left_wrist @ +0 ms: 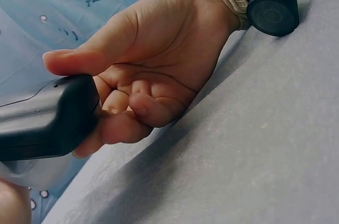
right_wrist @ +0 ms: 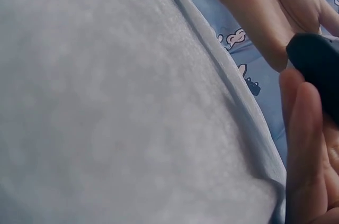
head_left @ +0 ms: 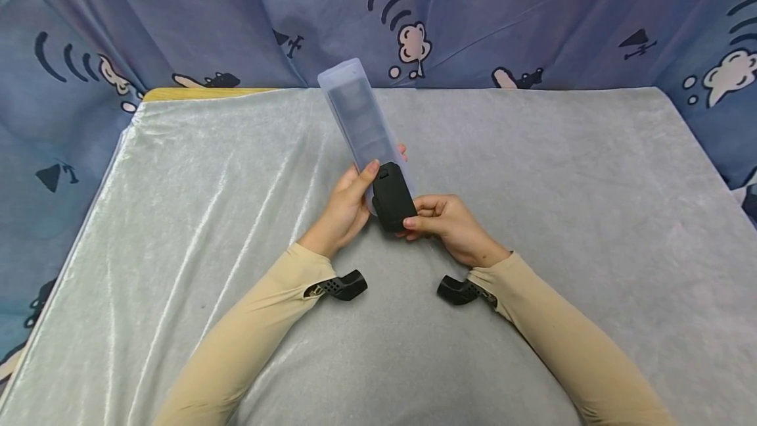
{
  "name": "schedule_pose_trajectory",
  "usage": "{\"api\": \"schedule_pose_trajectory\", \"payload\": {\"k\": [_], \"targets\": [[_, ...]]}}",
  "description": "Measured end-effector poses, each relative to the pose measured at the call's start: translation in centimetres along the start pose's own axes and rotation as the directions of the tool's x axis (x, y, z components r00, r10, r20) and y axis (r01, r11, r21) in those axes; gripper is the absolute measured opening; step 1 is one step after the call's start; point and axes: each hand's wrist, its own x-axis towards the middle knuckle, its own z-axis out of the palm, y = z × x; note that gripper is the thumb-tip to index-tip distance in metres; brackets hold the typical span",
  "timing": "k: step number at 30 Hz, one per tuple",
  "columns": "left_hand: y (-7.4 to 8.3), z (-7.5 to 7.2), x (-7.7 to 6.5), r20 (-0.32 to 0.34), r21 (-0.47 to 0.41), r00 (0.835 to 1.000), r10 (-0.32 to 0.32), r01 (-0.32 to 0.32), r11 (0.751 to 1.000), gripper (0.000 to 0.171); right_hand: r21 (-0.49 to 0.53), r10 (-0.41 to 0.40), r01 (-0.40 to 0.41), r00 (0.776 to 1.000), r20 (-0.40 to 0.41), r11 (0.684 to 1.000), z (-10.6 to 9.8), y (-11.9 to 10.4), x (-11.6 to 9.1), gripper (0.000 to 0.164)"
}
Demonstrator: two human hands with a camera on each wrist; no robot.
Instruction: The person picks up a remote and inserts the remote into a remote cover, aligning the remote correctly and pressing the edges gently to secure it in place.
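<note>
Head view looks forward-down; close wrist views share the black case (head_left: 394,200).

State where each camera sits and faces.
Head: on the head, facing forward and down at left hand, right hand and sleeves.
Left wrist: on that wrist, facing inward; mainly the right hand, pinching the black object.
Right wrist: on that wrist, facing inward; parts of both hands.
Wrist views share the black object and grey cloth.

Left hand (head_left: 345,206) and right hand (head_left: 451,223) near each other, fingers (left_wrist: 159,108) curled, both forearms (head_left: 254,327) slanted inward.
</note>
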Motion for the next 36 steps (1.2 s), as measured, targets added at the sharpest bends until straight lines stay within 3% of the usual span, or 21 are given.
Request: {"api": "schedule_pose_trajectory", "payload": {"k": [15, 22, 29, 36], "targets": [[-0.09, -0.06, 0.02, 0.063, 0.115, 0.997, -0.053, 0.046, 0.992, 0.043, 0.038, -0.016, 0.016, 1.000, -0.019, 0.999, 0.31, 0.03, -0.13, 0.013], [-0.21, 0.00, -0.26, 0.034, 0.116, 0.994, -0.108, 0.103, 0.988, 0.042, 0.055, -0.025, 0.026, 0.999, -0.028, 0.998, 0.45, -0.02, -0.18, 0.012], [-0.33, -0.04, -0.23, 0.060, 0.141, 0.991, -0.122, 0.112, 0.984, 0.042, 0.053, -0.032, 0.033, 0.999, -0.031, 0.998, 0.39, 0.04, -0.16, 0.011], [-0.38, 0.06, -0.31, 0.063, 0.106, 0.989, -0.137, 0.130, 0.986, 0.043, 0.053, -0.052, 0.054, 0.998, -0.046, 0.997, 0.44, 0.09, -0.19, 0.013]]}}
